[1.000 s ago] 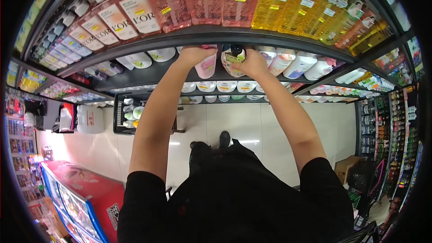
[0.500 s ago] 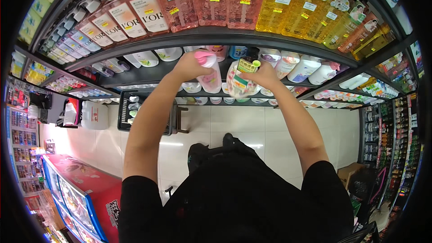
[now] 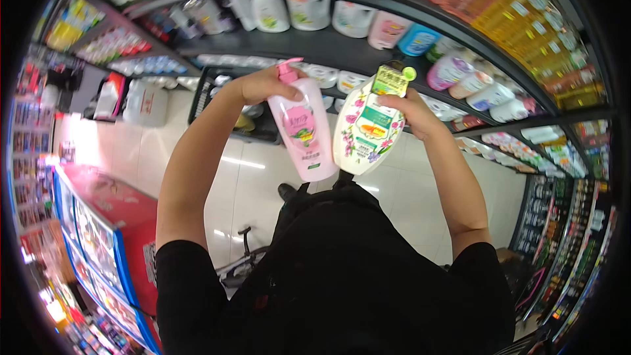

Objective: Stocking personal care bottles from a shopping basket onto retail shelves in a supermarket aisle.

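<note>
My left hand is closed around the neck of a pink pump bottle, its pump head poking up above my fingers. My right hand grips the upper part of a cream bottle printed with flowers, with a green and yellow tag at its neck. Both bottles hang in front of my body with their labels facing up at me. Their lower ends come together, touching or nearly so.
Ahead runs a dark shelf with several bottles at its back. Higher up stand amber bottles. A black basket sits low beyond my left arm. A red freezer with blue edging is at left, near a white jug.
Both bottles have come away from the shelf toward my body and now show their labels. My view has turned, so the shelves tilt and the basket appears farther up.
</note>
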Available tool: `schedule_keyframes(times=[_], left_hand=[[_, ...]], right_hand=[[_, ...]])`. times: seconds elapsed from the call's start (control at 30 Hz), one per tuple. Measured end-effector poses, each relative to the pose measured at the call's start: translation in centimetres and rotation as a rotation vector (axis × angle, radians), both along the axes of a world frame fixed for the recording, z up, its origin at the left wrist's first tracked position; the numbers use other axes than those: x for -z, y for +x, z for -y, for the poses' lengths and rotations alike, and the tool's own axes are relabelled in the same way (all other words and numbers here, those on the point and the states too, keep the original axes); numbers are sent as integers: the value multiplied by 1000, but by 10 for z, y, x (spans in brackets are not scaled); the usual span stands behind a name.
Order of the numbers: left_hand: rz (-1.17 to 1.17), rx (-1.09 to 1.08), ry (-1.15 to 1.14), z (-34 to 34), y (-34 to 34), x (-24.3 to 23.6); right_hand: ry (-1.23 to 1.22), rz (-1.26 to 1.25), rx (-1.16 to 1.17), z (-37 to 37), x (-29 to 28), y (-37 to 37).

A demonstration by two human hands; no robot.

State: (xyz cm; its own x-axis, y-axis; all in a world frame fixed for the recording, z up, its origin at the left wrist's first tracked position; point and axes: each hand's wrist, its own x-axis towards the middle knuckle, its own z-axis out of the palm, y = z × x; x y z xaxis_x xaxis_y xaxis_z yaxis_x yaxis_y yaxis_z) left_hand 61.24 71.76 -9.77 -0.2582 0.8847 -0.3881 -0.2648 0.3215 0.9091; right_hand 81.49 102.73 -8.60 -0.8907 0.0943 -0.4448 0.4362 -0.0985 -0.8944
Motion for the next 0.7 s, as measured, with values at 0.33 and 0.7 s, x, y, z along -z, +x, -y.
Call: schedule_keyframes(times=[0.33, 0.7], left_hand=[[-146, -45, -168, 164, -20, -22], [-386, -366, -360, 257, -113, 2]], right_hand=[[-74, -15, 19, 124, 11, -16], [88, 80, 142, 173, 95, -71]])
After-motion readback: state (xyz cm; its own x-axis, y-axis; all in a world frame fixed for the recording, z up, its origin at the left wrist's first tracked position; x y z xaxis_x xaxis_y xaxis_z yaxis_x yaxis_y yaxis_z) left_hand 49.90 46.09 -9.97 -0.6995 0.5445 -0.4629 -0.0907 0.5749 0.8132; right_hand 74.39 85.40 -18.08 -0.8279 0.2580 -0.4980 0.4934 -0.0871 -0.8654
